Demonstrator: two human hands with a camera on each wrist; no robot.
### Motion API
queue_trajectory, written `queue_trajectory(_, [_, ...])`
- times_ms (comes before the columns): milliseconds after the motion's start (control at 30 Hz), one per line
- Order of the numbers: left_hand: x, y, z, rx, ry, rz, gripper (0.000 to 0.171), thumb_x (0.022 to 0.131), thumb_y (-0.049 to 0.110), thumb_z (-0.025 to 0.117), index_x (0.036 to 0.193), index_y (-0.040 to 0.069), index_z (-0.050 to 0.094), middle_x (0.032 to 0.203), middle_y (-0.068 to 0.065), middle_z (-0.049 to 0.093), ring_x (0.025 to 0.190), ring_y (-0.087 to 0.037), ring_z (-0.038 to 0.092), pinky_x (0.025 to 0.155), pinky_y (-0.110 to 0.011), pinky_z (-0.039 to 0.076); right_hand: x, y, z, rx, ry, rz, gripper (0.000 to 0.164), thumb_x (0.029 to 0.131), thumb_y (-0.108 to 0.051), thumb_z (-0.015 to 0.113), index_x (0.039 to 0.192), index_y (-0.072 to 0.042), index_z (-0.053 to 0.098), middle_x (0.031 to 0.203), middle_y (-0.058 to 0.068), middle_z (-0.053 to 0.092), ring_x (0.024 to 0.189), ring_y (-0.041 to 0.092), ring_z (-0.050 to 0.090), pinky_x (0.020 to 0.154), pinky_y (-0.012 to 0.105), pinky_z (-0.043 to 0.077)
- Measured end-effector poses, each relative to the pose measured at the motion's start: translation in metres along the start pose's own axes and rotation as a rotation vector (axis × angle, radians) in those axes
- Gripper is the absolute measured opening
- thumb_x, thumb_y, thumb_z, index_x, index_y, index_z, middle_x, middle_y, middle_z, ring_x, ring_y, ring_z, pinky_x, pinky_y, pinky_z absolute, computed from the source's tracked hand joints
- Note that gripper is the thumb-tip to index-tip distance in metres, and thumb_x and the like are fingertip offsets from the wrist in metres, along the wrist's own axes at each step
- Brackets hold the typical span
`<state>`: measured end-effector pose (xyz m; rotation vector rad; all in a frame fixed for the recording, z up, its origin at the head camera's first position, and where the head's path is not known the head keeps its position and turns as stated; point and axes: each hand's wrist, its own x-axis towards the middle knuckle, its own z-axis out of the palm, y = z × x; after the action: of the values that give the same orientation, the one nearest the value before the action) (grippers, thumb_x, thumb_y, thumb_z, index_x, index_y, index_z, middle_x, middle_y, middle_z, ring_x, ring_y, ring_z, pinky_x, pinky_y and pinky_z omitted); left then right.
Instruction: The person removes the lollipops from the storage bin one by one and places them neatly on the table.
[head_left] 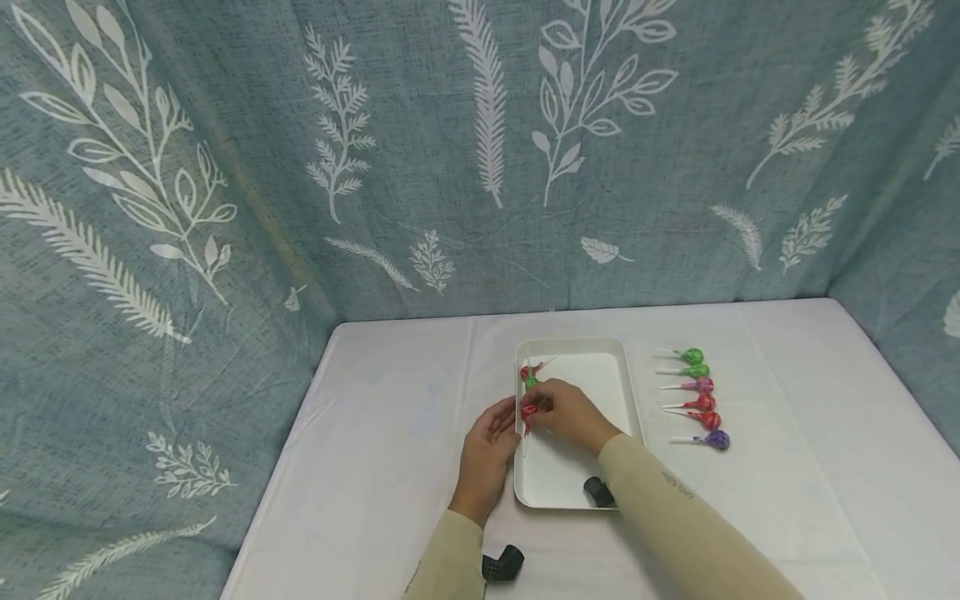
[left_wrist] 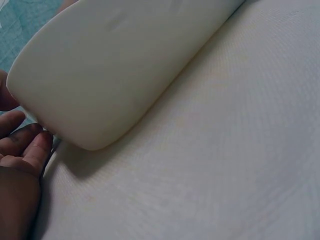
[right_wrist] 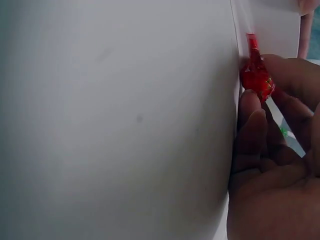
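Note:
In the head view, a red-wrapped lollipop (head_left: 528, 410) is pinched between the thumb and fingers of my right hand (head_left: 570, 414), beside the tray's left wall. The right wrist view shows its round red head (right_wrist: 258, 80) between the fingertips, its stick pointing away. My left hand (head_left: 486, 454) rests at the left outer side of the white tray (head_left: 632, 392), fingers loosely bent against the wall. Just beyond the right hand, a green lollipop (head_left: 532, 381) and another red lollipop (head_left: 525, 372) lie in the tray's far left corner, partly overlapping.
Right of the tray, several lollipops lie in a column, sticks leftward: green (head_left: 692, 356), pink (head_left: 703, 385), red (head_left: 705, 402) and purple (head_left: 717, 440) among them. Black wrist devices (head_left: 504, 565) sit by both sleeves. A patterned curtain (head_left: 450, 167) stands behind the white-covered table (head_left: 390, 400).

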<state>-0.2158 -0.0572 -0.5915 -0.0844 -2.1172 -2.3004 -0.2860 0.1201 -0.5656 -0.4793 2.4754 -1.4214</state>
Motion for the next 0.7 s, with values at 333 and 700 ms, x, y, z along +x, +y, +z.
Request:
queue_trajectory(333, [-0.0001,0.0007,0.002,0.018,0.018,-0.015,0.053,0.101,-0.006,0.056,0.154,-0.002,0.055,0.152,-0.019,0.059,0.143,-0.03,0.055,0.114,-0.029,0.05,0.0015,0.0028,-0.0017,-0.01,0.004,0.015,0.016,0.097,-0.007,0.08,0.112,-0.013,0.078,0.099,-0.004,0.068,0.093,0.017,0.061,0.085,0.038,0.054])
queue_trajectory(700, [0.0001,0.0011,0.0027,0.014,0.023,-0.011,0.054,0.1,-0.007,0.056,0.154,-0.004,0.054,0.153,-0.02,0.059,0.144,-0.031,0.055,0.115,-0.029,0.049,0.0014,0.005,-0.0071,0.11,0.046,0.008,0.017,0.099,-0.011,0.079,0.116,-0.009,0.077,0.104,-0.002,0.073,0.095,0.017,0.068,0.086,0.037,0.059])
